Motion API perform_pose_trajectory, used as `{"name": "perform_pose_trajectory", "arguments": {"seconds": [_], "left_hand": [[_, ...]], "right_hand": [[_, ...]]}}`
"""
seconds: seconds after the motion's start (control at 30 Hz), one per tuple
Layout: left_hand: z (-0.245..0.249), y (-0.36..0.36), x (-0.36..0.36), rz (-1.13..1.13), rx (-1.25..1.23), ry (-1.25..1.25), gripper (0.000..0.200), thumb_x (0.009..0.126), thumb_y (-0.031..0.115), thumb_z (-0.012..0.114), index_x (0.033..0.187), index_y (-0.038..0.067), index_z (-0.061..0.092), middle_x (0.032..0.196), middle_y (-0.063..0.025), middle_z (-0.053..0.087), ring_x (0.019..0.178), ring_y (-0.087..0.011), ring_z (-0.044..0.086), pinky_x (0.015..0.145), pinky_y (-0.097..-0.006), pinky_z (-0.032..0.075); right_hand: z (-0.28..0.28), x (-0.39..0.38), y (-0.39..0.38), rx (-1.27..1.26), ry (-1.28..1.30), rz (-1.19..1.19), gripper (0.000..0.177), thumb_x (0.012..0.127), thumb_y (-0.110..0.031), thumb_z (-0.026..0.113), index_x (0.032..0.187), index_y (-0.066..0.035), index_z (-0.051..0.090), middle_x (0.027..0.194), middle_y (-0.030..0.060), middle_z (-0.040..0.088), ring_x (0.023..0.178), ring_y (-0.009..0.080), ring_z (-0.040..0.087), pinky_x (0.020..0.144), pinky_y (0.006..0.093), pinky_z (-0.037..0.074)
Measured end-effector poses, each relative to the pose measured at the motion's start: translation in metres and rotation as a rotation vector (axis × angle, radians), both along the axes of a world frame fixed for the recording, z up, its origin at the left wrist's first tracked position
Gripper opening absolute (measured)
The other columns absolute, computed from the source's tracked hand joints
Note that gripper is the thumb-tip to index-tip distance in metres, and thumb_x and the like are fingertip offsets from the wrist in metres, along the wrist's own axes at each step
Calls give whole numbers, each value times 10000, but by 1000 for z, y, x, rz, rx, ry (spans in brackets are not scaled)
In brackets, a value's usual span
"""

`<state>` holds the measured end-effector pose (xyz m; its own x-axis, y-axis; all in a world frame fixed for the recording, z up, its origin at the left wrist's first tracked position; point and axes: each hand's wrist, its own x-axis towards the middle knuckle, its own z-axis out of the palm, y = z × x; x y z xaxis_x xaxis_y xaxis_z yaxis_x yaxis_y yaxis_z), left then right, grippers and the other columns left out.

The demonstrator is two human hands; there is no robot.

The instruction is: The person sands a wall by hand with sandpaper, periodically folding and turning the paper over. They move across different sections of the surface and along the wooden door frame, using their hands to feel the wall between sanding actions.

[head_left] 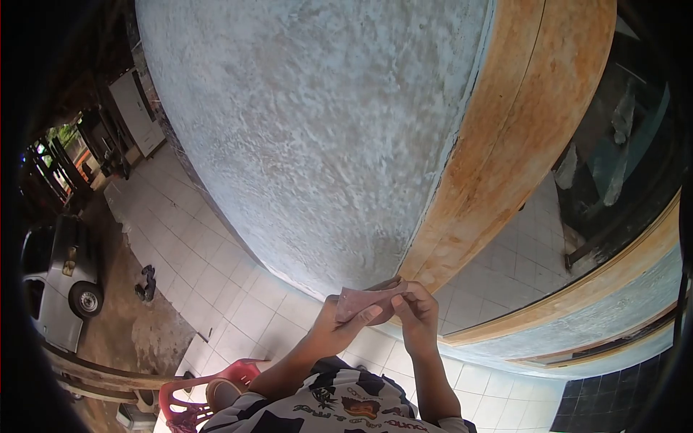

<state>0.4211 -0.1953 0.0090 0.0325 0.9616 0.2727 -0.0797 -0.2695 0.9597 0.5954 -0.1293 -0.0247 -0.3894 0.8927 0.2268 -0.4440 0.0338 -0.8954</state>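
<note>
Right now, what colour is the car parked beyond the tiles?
The car is silvery grey, seen best at the left of the head view.

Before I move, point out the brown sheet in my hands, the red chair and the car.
Brown sheet (353,302): head view, on its face at the picture's left end.
Red chair (244,371): head view, on its red frame.
Car (59,309): head view, on its silver side.

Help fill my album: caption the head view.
Left hand and right hand hold a brownish sheet by a pale-blue wall.
</note>
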Motion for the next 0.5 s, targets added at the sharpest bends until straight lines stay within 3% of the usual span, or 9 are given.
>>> {"name": "perform_pose_trajectory", "arguments": {"seconds": [0.07,0.13,0.17,0.33,0.4,0.47,0.5], "left_hand": [[2,0,-11,-8,-24,6,395,1000,135,705,1337,-62,640,1231,-130,736,1108,-141,662,961,-295,510],[12,2,-28,-225,194,248,501,916,111,793,1354,-65,627,1339,-180,688,1216,-209,657,1029,-337,493],[37,-1,-33,-330,82,176,626,821,87,863,1378,-55,614,1429,-214,623,1312,-262,617,1092,-368,457],[39,7,-60,-354,176,113,652,804,126,860,1387,-36,617,1490,-192,582,1385,-298,563,1149,-403,411],[51,8,-62,-46,396,612,623,828,170,847,1382,-20,632,1512,-155,572,1421,-351,521,1145,-437,415],[60,9,-60,-105,443,645,666,843,210,838,1432,7,600,1532,-140,554,1463,-395,457,1163,-470,387],[64,9,-60,-173,371,498,691,855,223,828,1459,10,570,1540,-150,543,1478,-399,431,1178,-478,366]], "right_hand": [[3,-4,3,-11,-11,7,174,1015,-65,665,1175,3,659,1079,59,727,1016,126,653,914,266,498],[4,-6,6,-9,0,20,173,1003,-46,675,1169,1,659,1057,49,719,1002,124,650,898,263,501],[4,-7,8,-8,9,35,175,992,-27,685,1163,0,659,1035,39,711,988,122,647,883,259,503],[13,-19,23,256,-21,139,200,945,35,715,1131,-1,651,1021,42,672,942,119,637,833,266,510],[20,-34,26,224,-72,115,185,959,61,676,1131,2,642,1034,49,668,957,121,634,836,266,505],[14,-45,34,255,36,105,181,969,69,654,1137,3,637,1041,49,666,969,124,634,843,277,511],[13,-50,38,288,145,121,180,978,76,632,1143,3,633,1048,50,663,981,126,634,851,289,516]]}}
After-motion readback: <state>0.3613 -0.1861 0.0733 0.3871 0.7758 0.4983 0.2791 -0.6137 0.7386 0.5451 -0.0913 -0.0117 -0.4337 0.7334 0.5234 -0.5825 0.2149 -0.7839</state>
